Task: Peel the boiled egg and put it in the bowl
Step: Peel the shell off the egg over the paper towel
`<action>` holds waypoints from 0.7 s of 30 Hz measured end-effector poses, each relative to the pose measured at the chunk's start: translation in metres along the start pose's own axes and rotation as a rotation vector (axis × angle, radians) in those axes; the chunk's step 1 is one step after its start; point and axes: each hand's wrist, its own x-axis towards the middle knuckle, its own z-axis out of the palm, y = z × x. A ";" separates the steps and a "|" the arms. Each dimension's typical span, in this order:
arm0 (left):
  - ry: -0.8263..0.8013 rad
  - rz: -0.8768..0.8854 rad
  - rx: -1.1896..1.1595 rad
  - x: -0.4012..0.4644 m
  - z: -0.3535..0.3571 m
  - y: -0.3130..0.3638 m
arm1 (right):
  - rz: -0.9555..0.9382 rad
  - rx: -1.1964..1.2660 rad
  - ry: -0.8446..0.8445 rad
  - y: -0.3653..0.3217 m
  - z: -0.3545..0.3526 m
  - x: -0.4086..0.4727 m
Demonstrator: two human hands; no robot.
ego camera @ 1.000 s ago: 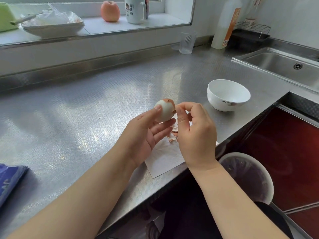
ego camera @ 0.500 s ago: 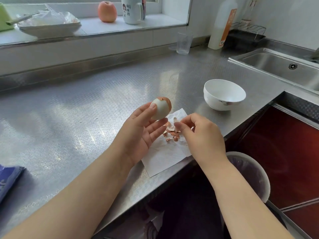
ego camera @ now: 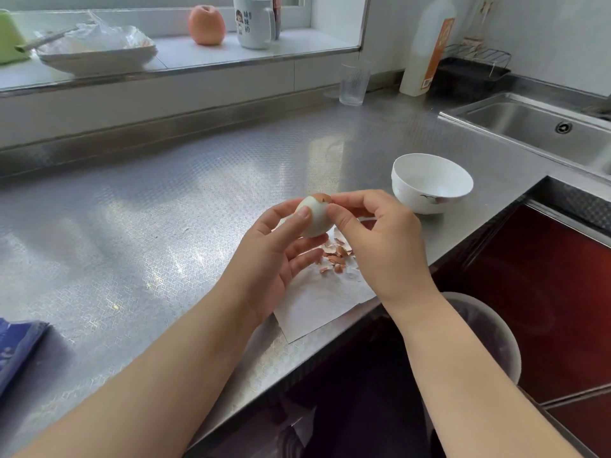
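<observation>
Head view, egg: the egg is held above the near part of the steel counter, mostly bare white, with one brown cap of shell left at its far top.
Head view, left hand: the left hand cradles the egg from the left and below, thumb pressed on its near face, the other fingers loosely curled under it; the grip is partly closed.
Head view, right hand: the right hand is closed in a pinch at the egg's top right, thumb on the white and forefinger tip at the edge of the shell cap; whether a flake is already lifted I cannot tell.
Head view, change: half a second ago the right hand was down over the paper towel, apart from the egg; it has come back up to the egg.
Head view, shell scraps: the shell bits lie in a small heap on the towel, just beneath the hands.
Head view, bowl: the white bowl stands empty to the right and a little farther off, near the hands but not touching them.
Meaning for the task: peeling looks almost done; judging by the single patch left, a pull or two should clear it, and then the egg can go right into the bowl.
</observation>
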 end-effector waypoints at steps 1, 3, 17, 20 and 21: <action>0.002 0.010 0.008 0.000 -0.001 0.000 | 0.001 0.001 0.009 0.001 0.001 0.000; 0.008 0.025 0.025 0.000 -0.002 0.000 | -0.001 -0.003 0.022 0.003 0.002 0.000; -0.006 -0.005 0.003 0.000 -0.003 -0.002 | -0.070 -0.053 0.106 0.005 0.006 -0.002; -0.022 -0.037 -0.032 0.000 -0.003 -0.001 | -0.020 -0.014 0.111 0.006 0.007 -0.001; -0.025 -0.047 -0.049 0.000 -0.003 -0.001 | -0.007 0.001 0.112 0.006 0.008 -0.001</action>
